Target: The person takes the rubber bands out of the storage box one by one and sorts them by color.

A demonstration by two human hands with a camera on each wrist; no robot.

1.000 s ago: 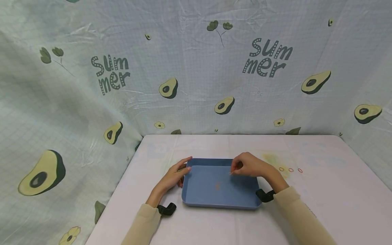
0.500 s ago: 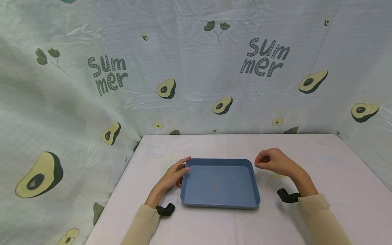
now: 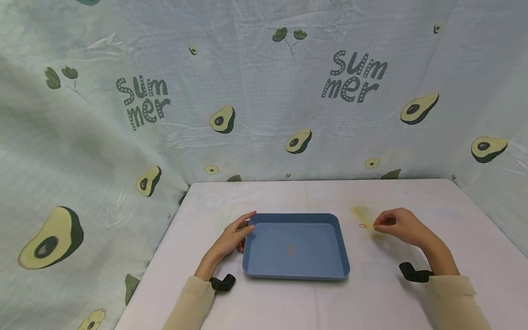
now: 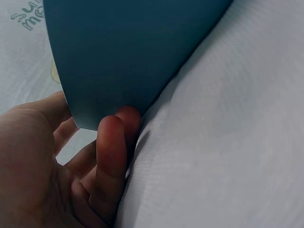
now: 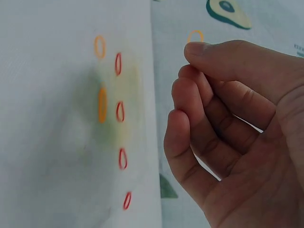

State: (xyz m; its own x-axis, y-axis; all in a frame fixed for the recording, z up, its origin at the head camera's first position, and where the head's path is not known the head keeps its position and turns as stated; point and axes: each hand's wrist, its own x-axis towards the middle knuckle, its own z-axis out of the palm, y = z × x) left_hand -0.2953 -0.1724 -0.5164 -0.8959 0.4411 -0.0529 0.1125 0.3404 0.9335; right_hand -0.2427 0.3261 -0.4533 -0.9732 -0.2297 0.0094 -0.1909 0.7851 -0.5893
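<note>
My left hand [image 3: 230, 238] grips the left side of a shallow blue tray [image 3: 317, 256], its thumb over the rim and its other fingers outside. In the left wrist view, fingertips touch the outer wall of the tray [image 4: 118, 57]. To the right of the tray, my right hand [image 3: 404, 225] is low over the table. Between thumb and forefinger it pinches a small orange rubber band [image 5: 195, 34], partly hidden by the thumb. Beside that hand lie several red rubber bands [image 5: 120, 111] in a row and two orange ones, including a lower orange band [image 5: 102, 104].
A small orange-brown shape [image 3: 291, 250] shows on the tray floor. The table [image 3: 284, 307] wears a pale cloth with a yellow-green patch [image 3: 362, 211] near the bands. Behind it hangs a sheet [image 3: 264, 91] printed with avocados.
My right hand has moved from above the tray, out past its right rim, to the rubber bands on the right. The left hand has stayed on the tray's left side.
</note>
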